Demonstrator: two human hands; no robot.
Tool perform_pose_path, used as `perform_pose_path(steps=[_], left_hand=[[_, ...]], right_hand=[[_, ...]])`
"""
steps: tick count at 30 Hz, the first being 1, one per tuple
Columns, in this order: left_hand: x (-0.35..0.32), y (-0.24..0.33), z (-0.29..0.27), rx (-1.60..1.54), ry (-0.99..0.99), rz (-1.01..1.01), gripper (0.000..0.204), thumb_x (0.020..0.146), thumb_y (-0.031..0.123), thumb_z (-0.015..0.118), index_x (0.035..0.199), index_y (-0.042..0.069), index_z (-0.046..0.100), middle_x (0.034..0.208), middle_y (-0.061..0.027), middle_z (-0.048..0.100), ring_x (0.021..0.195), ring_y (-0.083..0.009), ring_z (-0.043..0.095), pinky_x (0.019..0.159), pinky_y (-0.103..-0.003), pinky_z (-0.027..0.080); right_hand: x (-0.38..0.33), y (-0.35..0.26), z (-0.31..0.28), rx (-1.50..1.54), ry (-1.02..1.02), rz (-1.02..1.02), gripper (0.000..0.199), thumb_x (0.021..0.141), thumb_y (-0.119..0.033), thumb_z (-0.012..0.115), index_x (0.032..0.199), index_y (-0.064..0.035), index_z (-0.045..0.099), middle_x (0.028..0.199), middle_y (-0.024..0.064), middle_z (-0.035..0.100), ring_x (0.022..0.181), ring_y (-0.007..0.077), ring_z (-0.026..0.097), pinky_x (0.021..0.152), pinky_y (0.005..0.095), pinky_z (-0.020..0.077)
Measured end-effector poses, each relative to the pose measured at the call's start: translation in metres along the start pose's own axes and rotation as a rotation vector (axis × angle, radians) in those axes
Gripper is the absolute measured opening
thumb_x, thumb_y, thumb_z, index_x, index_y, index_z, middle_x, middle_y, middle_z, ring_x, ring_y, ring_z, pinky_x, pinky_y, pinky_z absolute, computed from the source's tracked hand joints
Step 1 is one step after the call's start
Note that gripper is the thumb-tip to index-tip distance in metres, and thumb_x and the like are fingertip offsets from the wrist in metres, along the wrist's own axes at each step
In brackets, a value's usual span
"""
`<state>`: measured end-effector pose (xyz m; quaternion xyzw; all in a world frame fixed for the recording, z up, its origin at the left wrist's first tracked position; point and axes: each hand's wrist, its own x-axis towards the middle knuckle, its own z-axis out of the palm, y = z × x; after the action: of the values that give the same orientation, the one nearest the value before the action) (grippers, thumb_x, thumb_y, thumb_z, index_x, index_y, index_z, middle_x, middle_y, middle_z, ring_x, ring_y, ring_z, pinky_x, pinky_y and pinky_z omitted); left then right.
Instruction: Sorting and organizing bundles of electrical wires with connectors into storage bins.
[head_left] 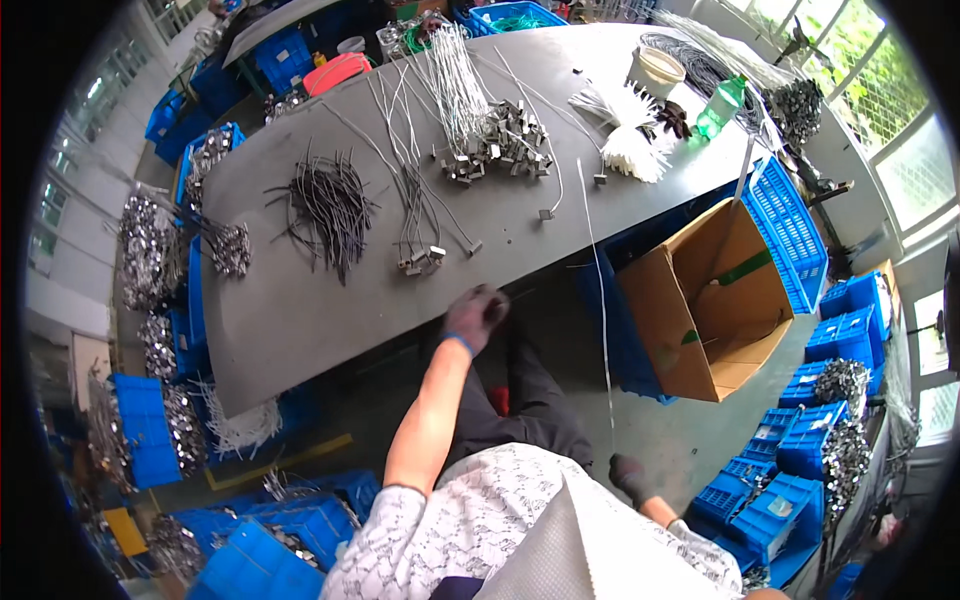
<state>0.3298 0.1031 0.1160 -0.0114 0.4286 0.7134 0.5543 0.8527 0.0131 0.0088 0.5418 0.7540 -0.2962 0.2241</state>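
Dark tube bundle (335, 215) laid on counter (280, 330), left of centre. Left hand (477, 318) held at counter's near edge; fingers curled, opening and hold can't be told. White strand (602, 300) stretched near-vertically, right of centre, lower end pointed toward right hand (630, 478); fingers bunched, grip can't be told.

Green bottle (722, 107) (translucent), pale tub (650, 82); blue crates (843, 338), window (918, 190), greenery (852, 65) outside

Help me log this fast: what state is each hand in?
Left hand: looks curled; holding anything, cannot tell.
Right hand: near the white wire; grip cannot be told.
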Motion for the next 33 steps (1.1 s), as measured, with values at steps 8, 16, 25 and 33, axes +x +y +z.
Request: perform_pose_path(steps=[8, 16, 25, 33], left_hand=[[0.063, -0.175, 0.068, 0.224, 0.192, -0.056, 0.007, 0.095, 0.012, 0.063, 0.1, 0.008, 0.059, 0.08, -0.0073, 0.066, 0.062, -0.0196, 0.067, 0.056, -0.036, 0.059], [0.002, -0.021, 0.157, 0.125, 0.029, 0.441, 0.01, 0.102, 0.015, 0.056, 0.102, 0.005, 0.054, 0.08, -0.0091, 0.066, 0.062, -0.0191, 0.068, 0.055, -0.033, 0.059], [0.022, 0.092, 0.115, 0.209, 0.107, 0.924, 0.018, 0.099, 0.021, 0.063, 0.102, 0.004, 0.061, 0.081, -0.0085, 0.07, 0.065, -0.0179, 0.068, 0.063, -0.031, 0.058], [0.036, 0.01, -0.014, 0.78, -0.206, 0.153, 0.025, 0.085, 0.023, 0.074, 0.102, 0.005, 0.071, 0.088, -0.0073, 0.071, 0.073, -0.0148, 0.066, 0.068, -0.03, 0.055]], right_hand=[[-0.107, -0.017, -0.008, 0.03, -0.226, -0.026, 0.04, 0.092, -0.03, 0.058, 0.127, -0.0133, 0.064, 0.12, 0.02, 0.068, 0.113, 0.0397, 0.064, 0.094, 0.0458, 0.0514], [-0.085, 0.079, 0.055, -0.083, -0.313, 0.108, 0.037, 0.088, -0.017, 0.057, 0.123, -0.015, 0.068, 0.124, 0.016, 0.067, 0.118, 0.0353, 0.063, 0.098, 0.0442, 0.0503], [-0.022, 0.083, 0.018, -0.088, -0.232, 0.11, 0.035, 0.087, -0.015, 0.058, 0.12, -0.0136, 0.069, 0.119, 0.0175, 0.069, 0.113, 0.0361, 0.065, 0.095, 0.0451, 0.052], [0.014, 0.057, -0.001, -0.178, -0.211, -0.026, 0.034, 0.088, -0.015, 0.057, 0.119, -0.0158, 0.07, 0.116, 0.0167, 0.07, 0.111, 0.036, 0.066, 0.093, 0.0457, 0.0522]])
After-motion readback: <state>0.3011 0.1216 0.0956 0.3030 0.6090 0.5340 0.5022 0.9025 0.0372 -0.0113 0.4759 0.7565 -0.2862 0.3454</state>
